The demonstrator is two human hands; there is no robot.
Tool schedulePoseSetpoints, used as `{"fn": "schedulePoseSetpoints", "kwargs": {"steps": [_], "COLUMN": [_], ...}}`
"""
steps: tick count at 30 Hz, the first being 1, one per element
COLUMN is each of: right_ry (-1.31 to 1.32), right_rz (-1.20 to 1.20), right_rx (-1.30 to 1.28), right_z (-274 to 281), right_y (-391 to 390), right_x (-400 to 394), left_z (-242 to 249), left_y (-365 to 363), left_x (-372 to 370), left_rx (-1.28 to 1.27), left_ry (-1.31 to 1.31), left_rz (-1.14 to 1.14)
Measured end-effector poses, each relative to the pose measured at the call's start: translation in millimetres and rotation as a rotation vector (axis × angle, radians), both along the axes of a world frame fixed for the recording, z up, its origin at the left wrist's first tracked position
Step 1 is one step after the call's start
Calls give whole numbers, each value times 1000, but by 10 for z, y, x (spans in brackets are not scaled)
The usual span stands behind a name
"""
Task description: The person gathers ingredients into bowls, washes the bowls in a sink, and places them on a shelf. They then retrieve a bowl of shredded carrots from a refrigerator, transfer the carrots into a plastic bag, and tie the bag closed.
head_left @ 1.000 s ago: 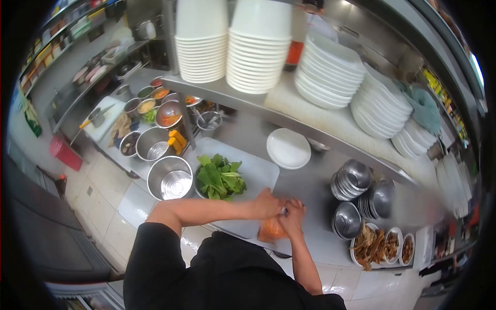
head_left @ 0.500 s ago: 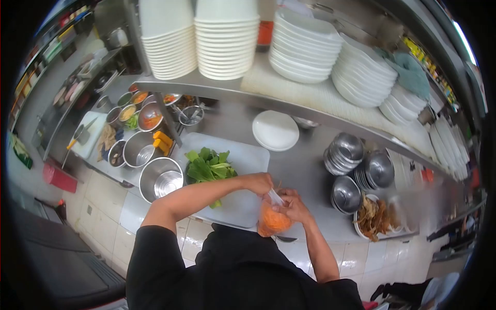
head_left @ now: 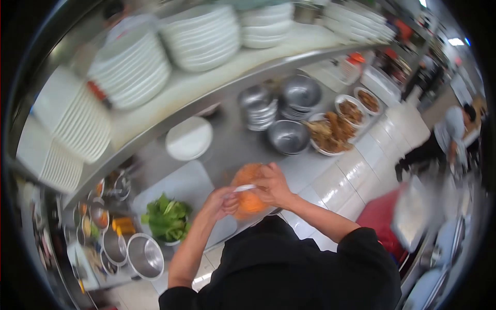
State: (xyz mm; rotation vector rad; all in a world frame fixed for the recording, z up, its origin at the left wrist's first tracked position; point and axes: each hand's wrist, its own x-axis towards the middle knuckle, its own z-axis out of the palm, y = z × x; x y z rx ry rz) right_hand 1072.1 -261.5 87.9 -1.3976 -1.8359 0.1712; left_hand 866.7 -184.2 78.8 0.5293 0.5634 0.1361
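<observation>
A clear plastic bag (head_left: 251, 203) with orange, shredded-looking food in it is between my two hands, above the front edge of the steel counter. My left hand (head_left: 223, 201) is closed on the bag's whitish gathered part, fingers pinched together. On the other side, my right hand (head_left: 272, 184) grips the bag near the same part. Motion blur hides the exact finger contact. To the left of my left hand, leafy greens (head_left: 166, 219) fill a bowl over the edge of a pale cutting board (head_left: 178, 185).
Metal bowls (head_left: 289, 137) are stacked at the right, beside dishes of brown food (head_left: 330, 135). An empty steel pot (head_left: 145, 257) stands at the left. White bowls (head_left: 201, 39) line the shelf above. A person (head_left: 448, 132) works at far right.
My view has swung to the right, bringing the person and more dishes into sight. Both hands still hold the bag; they have shifted around its gathered part.
</observation>
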Motion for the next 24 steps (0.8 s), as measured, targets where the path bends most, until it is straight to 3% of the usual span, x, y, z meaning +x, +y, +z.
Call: {"fn": "schedulePoseSetpoints", "kwargs": {"steps": [4, 6, 7, 9, 10, 12, 16, 18, 21, 22, 24], "right_ry": [0, 474, 469, 750, 744, 694, 623, 763, 708, 696, 809], "right_rz": [-321, -245, -279, -230, -258, -471, -591, -366, -90, 62, 256], "right_rx": [-101, -262, -250, -292, -279, -550, -664, -691, -378, -277, -232], "right_z": [513, 485, 492, 504, 490, 514, 818, 1192, 1555, 1819, 2291], "right_y": [-208, -258, -291, -360, -396, -452, -488, -494, -376, -412, -581], "right_x": [96, 240, 309, 442, 532, 706, 876, 826, 695, 605, 395], "left_z": [235, 304, 337, 350, 345, 320, 392, 571, 996, 1071, 1219], "left_y": [-122, -156, -173, -201, -215, -248, -385, -471, -622, -678, -812], "left_x": [278, 446, 532, 709, 804, 987, 1234, 1239, 1153, 1249, 1432], "left_rx": [12, 19, -12, -48, -148, -251, -441, -495, -504, -497, -327], "left_ry": [-220, -284, -295, -313, -344, -381, -489, -540, -978, -983, -1490], "left_rz": [37, 16, 37, 34, 5, -47, -58, -61, -2, -39, -399]}}
